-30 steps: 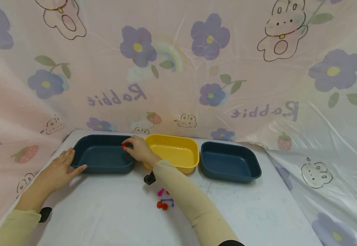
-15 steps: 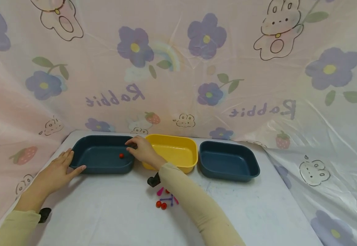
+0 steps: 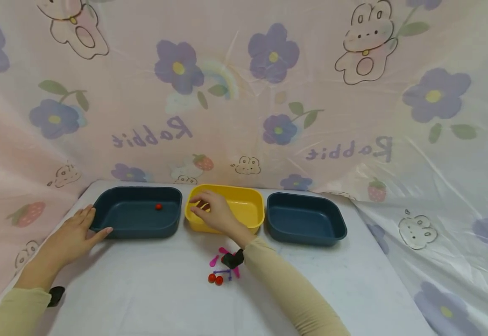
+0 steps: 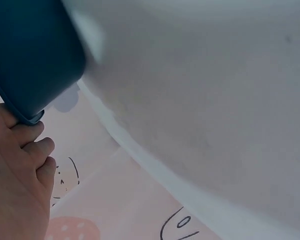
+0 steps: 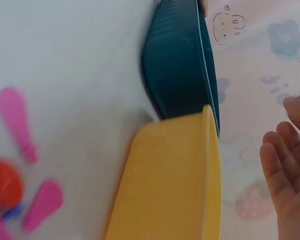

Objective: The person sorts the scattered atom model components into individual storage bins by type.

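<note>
My left hand [image 3: 73,238] rests at the left end of a dark blue bin [image 3: 138,233], its fingers touching the rim and its thumb by the front corner. The left wrist view shows the fingertips against the bin's rim [image 4: 32,119]. One small red ball [image 3: 159,206] lies inside this bin. Over the yellow bin [image 3: 245,224] is my right hand [image 3: 216,212], with fingers loosely bent and nothing between them. On the table in front lie red balls [image 3: 215,279], pink pieces [image 3: 214,261] and thin purple pieces [image 3: 222,271], partly hidden by the black wrist strap.
Another dark blue bin [image 3: 307,238] stands right of the yellow one. The bins form a row at the back of a white-covered table [image 3: 143,289]. Behind them hangs a printed curtain [image 3: 227,116] with flowers and rabbits.
My right hand has let go of the red ball, which now lies in the left blue bin, and has moved right over the yellow bin. My left hand has stayed at the rim.
</note>
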The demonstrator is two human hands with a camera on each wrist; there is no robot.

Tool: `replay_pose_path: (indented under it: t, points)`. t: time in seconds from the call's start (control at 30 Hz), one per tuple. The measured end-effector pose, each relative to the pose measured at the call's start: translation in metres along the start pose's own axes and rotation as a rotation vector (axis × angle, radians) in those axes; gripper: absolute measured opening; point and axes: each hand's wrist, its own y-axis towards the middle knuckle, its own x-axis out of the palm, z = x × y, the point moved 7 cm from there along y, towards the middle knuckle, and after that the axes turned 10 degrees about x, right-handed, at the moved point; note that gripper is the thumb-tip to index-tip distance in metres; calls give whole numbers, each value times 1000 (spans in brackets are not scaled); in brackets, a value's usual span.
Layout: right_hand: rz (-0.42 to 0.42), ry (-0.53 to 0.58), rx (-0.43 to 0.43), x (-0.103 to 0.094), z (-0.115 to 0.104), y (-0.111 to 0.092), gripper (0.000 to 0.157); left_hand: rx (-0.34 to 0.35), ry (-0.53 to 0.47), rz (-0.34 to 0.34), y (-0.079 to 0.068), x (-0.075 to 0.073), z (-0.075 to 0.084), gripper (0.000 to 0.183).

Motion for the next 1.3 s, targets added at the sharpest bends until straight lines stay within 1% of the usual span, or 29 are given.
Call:
replay_pose_path:
  t: [0.13, 0.23, 0.3, 0.5, 0.67, 0.77, 0.87, 0.93, 1.03, 1.1, 1.3]
  points:
    - [6, 5, 36, -13, 14, -21, 21, 9, 5, -23, 1, 2, -3, 97]
    - [-4, -2, 58, -20, 23, -36, 21, 3, 10, -33, 1, 2, -6, 98]
    - [-20, -6, 58, -25, 27, -47, 21, 5, 12, -33, 2, 2, -6, 99]
    - [-96, -63, 45, -27, 36, -72, 19, -3, -1, -32, 4, -1, -7, 101]
    - [-167, -141, 6, -21, 40, -90, 20, -13, -19, -49, 6, -2, -6, 101]
    - [-222, -184, -15, -13, 43, -96, 21, -20, -22, -62, 6, -2, -5, 102]
    - [-268, -254, -29, -3, 47, -101, 21, -29, -25, -78, 6, -2, -4, 103]
    - [-291, -311, -39, 3, 48, -103, 21, -37, -24, -92, 5, -3, -3, 104]
    - [-307, -387, -71, 8, 50, -105, 20, -37, -21, -95, 6, -3, -2, 104]
    - [-316, -407, -88, 10, 51, -105, 19, -41, -20, -95, 6, -3, -2, 104]
    - [-337, -419, -109, 15, 53, -104, 16, -36, -27, -83, 6, -3, -4, 103]
